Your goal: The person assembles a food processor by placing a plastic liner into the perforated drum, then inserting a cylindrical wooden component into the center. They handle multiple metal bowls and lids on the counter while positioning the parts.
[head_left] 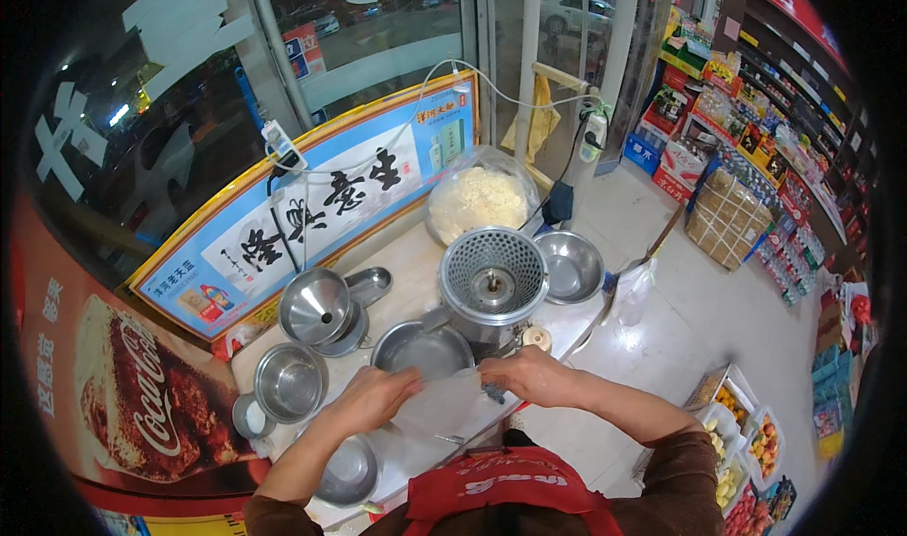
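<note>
Translucent plastic bag (438, 408), one, spread between both sets of fingertips. Left hand (380, 394): fingers pinched on its upper left edge. Right hand (531, 375): likewise clamped, upper right edge.

From head height, a fisheye view looks steeply down onto the nearby surface (402, 255), windows (392, 28) ahead. Distances near its dark rim seem uncertain.

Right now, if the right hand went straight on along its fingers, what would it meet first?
Beyond the pale sheet it holds, the right hand would probably meet the metal bowl just ahead; relative heights are unclear.
</note>
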